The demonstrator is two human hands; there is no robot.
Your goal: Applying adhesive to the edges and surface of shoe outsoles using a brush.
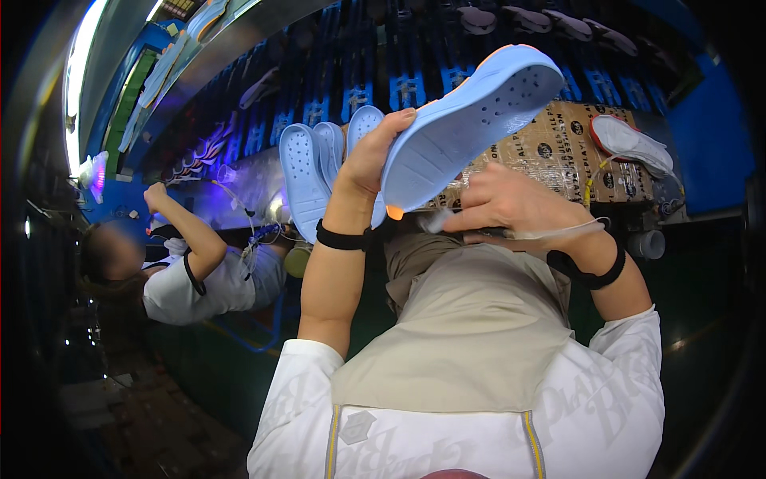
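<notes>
My left hand (373,156) is closed on a light blue shoe sole (471,132) with orange trim, gripping its edge. The sole is tilted up, its hollow side with small holes facing me. Below it, my right hand (515,199) is closed around a slim tool (435,221) that looks like a brush, with a pale, blurred tip. A thin clear tube (558,232) runs along that hand toward the wrist. Several more light blue soles (300,172) stand just left of my left hand, partly hidden by it. Dark bands circle both my wrists.
Printed cardboard (558,148) covers the bench ahead, and a white shoe upper (634,144) with red edging lies at its right end. Blue-lit racks (355,96) run behind, with shoe parts at the far right. At left sits a co-worker (203,279) with one arm raised.
</notes>
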